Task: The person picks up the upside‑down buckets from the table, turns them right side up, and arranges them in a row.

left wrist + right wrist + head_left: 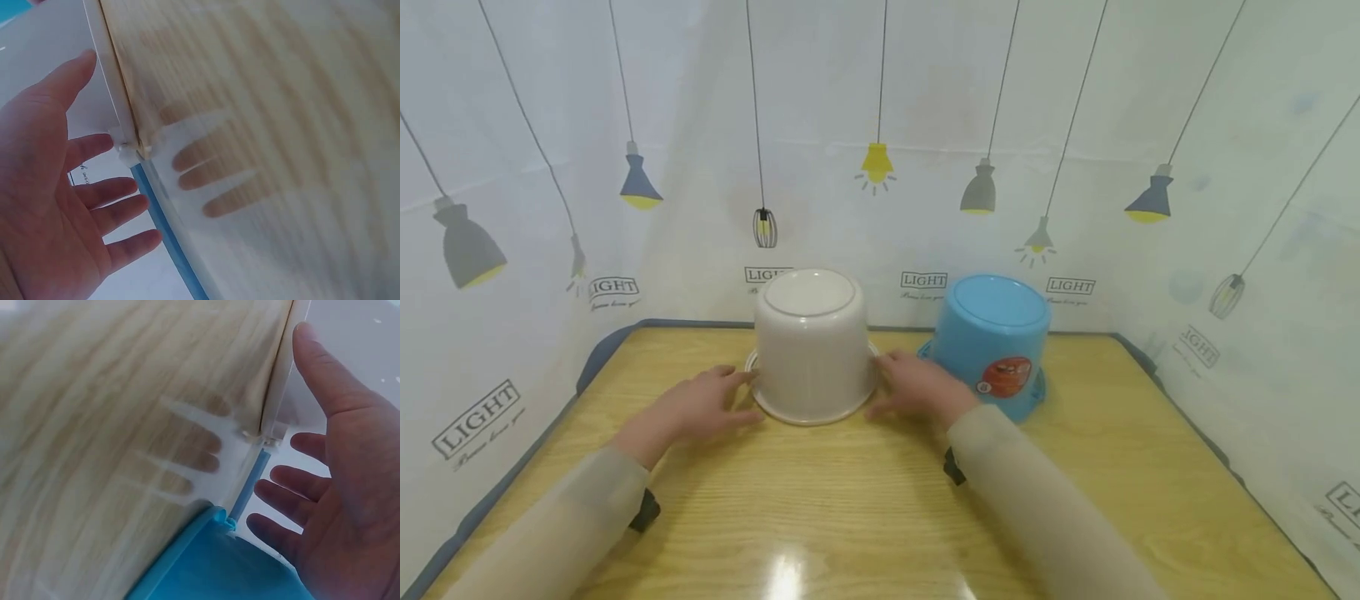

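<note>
A white bucket [811, 362] stands upside down on the table, its rim on the wood. My left hand [703, 404] is at the left of its rim, fingers extended and thumb near the bucket's front. On the opposite side, my right hand [921, 387] has its fingers spread beside the rim. In the left wrist view, the left thumb overlaps the white wall and no finger curls round it. The right wrist view has the right thumb over the white bucket's [369, 344] edge, fingers straight. An upturned blue bucket [992, 317] is just right of the right hand.
Both buckets stand on a glossy wooden table [820, 517] near its back edge. A red round sticker [1006, 377] is on the blue bucket's front. Behind and at the sides hangs a white curtain [820, 100] printed with lamps.
</note>
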Demonstrator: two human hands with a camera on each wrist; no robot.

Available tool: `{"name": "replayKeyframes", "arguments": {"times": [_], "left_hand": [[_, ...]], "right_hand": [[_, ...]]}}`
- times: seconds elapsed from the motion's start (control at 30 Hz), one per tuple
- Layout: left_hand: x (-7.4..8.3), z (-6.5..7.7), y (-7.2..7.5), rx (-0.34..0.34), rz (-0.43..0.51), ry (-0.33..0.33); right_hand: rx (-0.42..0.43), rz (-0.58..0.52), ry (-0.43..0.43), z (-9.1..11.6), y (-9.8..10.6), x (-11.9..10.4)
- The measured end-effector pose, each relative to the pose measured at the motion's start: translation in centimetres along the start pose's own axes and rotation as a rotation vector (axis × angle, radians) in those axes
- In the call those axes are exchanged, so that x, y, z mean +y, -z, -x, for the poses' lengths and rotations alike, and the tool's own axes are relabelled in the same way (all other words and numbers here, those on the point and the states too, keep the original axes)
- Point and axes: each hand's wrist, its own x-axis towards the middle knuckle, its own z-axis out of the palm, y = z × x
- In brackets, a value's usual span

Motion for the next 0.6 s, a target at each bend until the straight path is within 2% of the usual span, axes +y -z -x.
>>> {"name": "replayKeyframes", "arguments": {"times": [0.23, 0.43, 0.6], "left_hand": [[-0.3, -1.3, 0.4, -0.037, 0.046, -0.001], [-0.5, -2.0, 0.4, -0.030, 0.150, -0.008], [-0.4, -2.3, 0.5, -0.036, 0.216, 0.001]], "right_hand": [[-0.005, -0.032, -0.006, -1.4, -0.3, 0.2], [-0.003, -0.036, -0.012, -2.1, -0.5, 0.3], [-0.003, -0.133, -0.008, -2.3, -0.7, 0.1]]}}
